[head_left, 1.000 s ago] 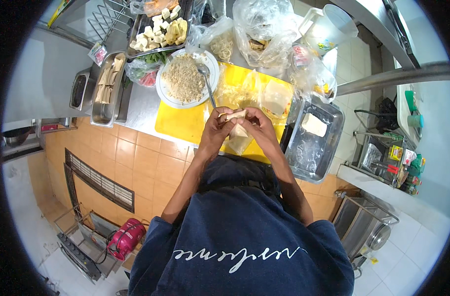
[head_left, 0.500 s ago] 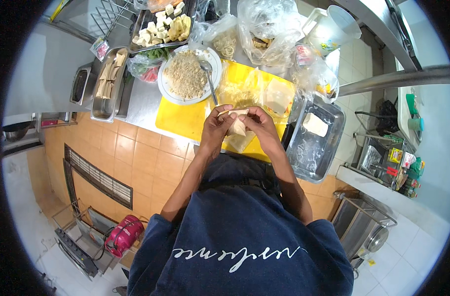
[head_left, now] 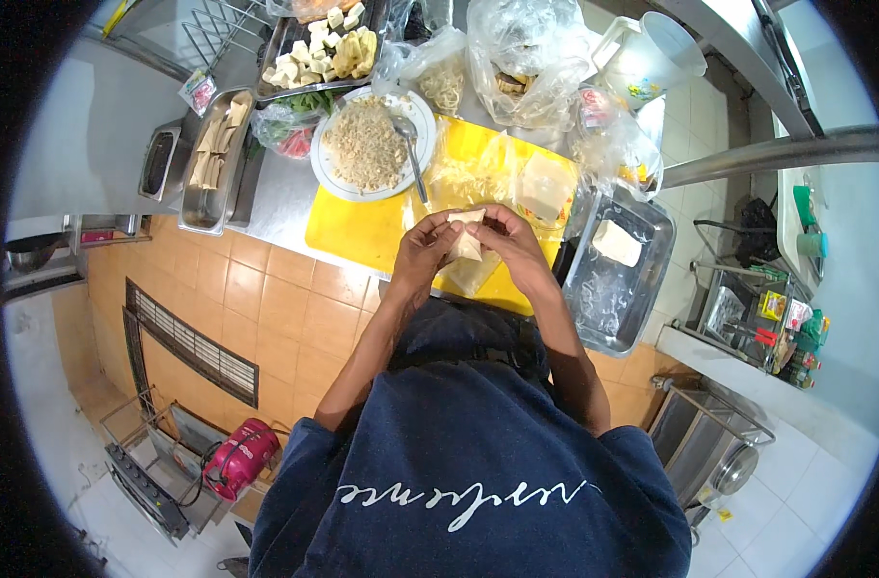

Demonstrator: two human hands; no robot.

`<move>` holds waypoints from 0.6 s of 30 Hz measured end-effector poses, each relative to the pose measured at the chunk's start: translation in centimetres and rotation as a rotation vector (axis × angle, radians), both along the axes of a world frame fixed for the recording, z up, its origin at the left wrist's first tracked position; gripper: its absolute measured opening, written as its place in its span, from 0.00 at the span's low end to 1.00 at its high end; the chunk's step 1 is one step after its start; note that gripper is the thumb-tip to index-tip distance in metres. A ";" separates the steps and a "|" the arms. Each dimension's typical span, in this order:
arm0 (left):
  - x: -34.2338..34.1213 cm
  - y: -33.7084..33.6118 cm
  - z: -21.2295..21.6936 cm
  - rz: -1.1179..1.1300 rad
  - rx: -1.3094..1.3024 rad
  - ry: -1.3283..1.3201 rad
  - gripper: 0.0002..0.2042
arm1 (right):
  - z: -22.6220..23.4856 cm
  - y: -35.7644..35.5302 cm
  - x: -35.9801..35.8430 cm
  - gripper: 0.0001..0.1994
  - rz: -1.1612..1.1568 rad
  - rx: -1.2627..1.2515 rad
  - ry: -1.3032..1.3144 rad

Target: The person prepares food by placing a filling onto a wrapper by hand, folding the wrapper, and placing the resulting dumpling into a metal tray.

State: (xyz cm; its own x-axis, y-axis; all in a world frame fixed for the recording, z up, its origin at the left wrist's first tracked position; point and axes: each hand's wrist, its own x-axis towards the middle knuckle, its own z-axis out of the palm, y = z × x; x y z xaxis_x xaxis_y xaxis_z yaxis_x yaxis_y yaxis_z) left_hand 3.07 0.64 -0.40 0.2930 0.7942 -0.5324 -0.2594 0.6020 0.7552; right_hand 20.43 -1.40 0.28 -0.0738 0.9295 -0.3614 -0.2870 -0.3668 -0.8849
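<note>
Pinched a pale wrapper (head_left: 468,248) between left hand (head_left: 421,250) and right hand (head_left: 514,245) above the yellow board (head_left: 348,229), showing more flat face than a second earlier; apparently stayed mid-fold.

Kitchen: metal counter (head_left: 278,200), yellow cutting board (head_left: 353,231), plate (head_left: 362,197) of crumbly food, steel pan (head_left: 202,208) of folded pieces, dark tray (head_left: 286,39) with white cubes. Pink gas cylinder (head_left: 240,459) and orange tiled floor (head_left: 283,323) fit too.
</note>
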 end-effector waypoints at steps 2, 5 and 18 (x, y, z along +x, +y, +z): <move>0.1 0.0 0.3 0.009 -0.004 -0.014 0.15 | -0.5 -0.1 0.3 0.15 0.035 0.049 0.013; -0.2 -0.1 0.2 0.031 -0.008 -0.041 0.15 | 0.7 -0.3 0.2 0.16 0.058 0.063 0.013; -0.6 -0.5 0.4 -0.001 -0.039 -0.095 0.15 | 0.5 -0.1 -0.5 0.12 -0.064 -0.008 -0.061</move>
